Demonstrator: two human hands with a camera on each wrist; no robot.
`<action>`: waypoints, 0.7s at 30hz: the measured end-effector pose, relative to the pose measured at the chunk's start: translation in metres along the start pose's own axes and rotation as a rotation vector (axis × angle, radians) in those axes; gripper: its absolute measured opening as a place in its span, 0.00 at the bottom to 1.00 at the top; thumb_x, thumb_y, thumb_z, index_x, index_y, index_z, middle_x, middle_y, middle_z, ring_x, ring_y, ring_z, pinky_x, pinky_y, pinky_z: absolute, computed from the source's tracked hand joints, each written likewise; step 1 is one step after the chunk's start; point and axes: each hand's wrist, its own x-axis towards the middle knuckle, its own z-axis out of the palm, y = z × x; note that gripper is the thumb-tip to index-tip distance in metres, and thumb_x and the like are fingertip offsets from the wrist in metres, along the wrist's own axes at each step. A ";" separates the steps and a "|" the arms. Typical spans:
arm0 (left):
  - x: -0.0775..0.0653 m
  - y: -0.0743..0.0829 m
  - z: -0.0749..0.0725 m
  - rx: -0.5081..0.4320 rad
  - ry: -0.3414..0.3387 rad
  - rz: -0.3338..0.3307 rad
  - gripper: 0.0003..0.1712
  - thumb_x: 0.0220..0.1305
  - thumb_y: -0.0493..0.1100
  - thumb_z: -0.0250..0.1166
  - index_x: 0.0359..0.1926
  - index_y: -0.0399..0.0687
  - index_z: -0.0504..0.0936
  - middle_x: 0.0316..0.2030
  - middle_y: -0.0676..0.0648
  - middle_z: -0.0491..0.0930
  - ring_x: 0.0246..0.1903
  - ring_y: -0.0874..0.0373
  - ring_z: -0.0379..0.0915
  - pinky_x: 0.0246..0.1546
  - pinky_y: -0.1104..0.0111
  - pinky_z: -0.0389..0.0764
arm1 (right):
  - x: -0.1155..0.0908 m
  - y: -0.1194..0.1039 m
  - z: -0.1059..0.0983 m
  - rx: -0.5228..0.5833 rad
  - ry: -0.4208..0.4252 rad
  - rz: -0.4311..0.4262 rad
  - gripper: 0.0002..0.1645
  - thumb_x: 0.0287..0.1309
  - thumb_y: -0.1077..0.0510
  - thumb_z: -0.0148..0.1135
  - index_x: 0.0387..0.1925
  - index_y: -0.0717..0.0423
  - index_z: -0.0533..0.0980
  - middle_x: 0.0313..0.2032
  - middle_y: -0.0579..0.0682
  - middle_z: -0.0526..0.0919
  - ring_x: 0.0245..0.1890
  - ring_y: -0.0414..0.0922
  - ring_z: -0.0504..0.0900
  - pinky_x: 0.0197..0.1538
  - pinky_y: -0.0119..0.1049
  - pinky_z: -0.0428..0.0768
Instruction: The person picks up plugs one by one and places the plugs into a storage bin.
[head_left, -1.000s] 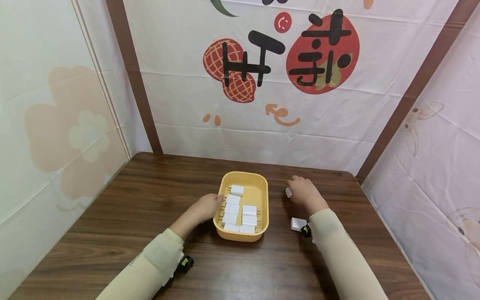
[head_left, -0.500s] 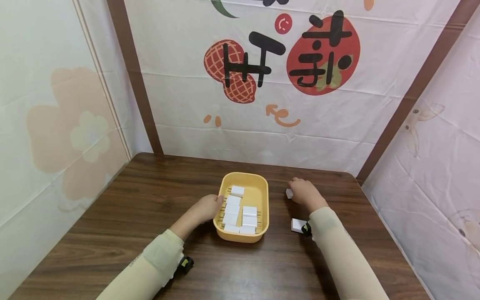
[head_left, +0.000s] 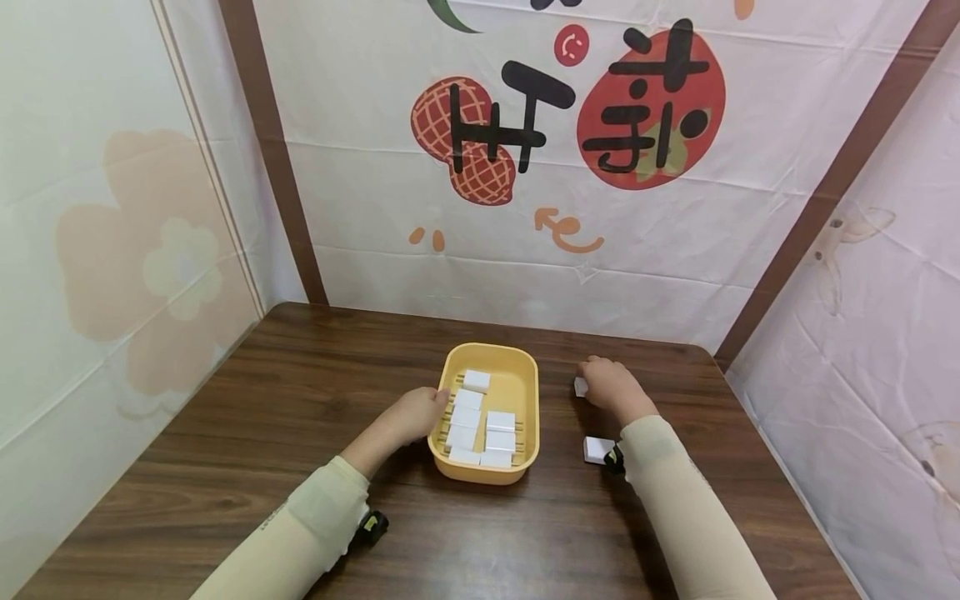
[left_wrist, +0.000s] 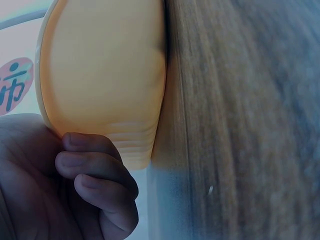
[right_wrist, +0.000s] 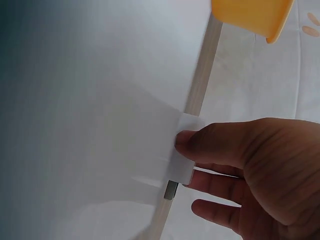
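Observation:
A yellow plastic basket (head_left: pixel 537 417) stands on the table, with several white plug adapters (head_left: pixel 467 417) lying inside in two uneven rows, metal prongs pointing outward. My left hand (head_left: pixel 412 414) grips its left side, thumb at the rim; the left wrist view shows the fingers curled against the outer wall (left_wrist: pixel 107 75). To the right of the basket, my right hand (head_left: pixel 611 390) pinches one white plug adapter (right_wrist: pixel 181 167) between thumb and fingers. A metal prong (right_wrist: pixel 171 190) sticks out from its end. Another white plug adapter (head_left: pixel 597 451) lies nearer, partly behind the right wrist's camera.
The dark wood table (head_left: pixel 465 542) extends around the basket. A white printed cloth (head_left: pixel 375 200) hangs behind its far edge, and more cloth walls (head_left: pixel 862 333) close in both sides. A black camera (head_left: pixel 371 527) sits on the left wrist.

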 end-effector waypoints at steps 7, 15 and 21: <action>-0.002 0.001 -0.001 -0.014 -0.007 -0.007 0.29 0.83 0.56 0.38 0.39 0.44 0.79 0.22 0.44 0.75 0.17 0.54 0.69 0.16 0.65 0.70 | -0.001 0.004 0.003 -0.014 0.010 0.006 0.19 0.65 0.61 0.67 0.57 0.58 0.80 0.53 0.58 0.81 0.51 0.56 0.83 0.55 0.55 0.81; 0.002 0.001 0.000 0.008 -0.006 -0.019 0.30 0.83 0.57 0.38 0.39 0.43 0.79 0.22 0.43 0.75 0.17 0.53 0.69 0.16 0.65 0.71 | -0.005 0.004 0.000 -0.008 0.037 -0.005 0.22 0.63 0.59 0.69 0.57 0.60 0.80 0.53 0.58 0.81 0.52 0.56 0.82 0.57 0.57 0.79; 0.001 0.001 0.001 0.011 -0.003 -0.025 0.29 0.83 0.57 0.38 0.42 0.42 0.79 0.24 0.42 0.75 0.18 0.53 0.70 0.17 0.65 0.72 | -0.009 -0.001 -0.007 -0.019 0.062 -0.017 0.21 0.63 0.57 0.70 0.56 0.60 0.80 0.51 0.58 0.82 0.50 0.55 0.83 0.54 0.55 0.81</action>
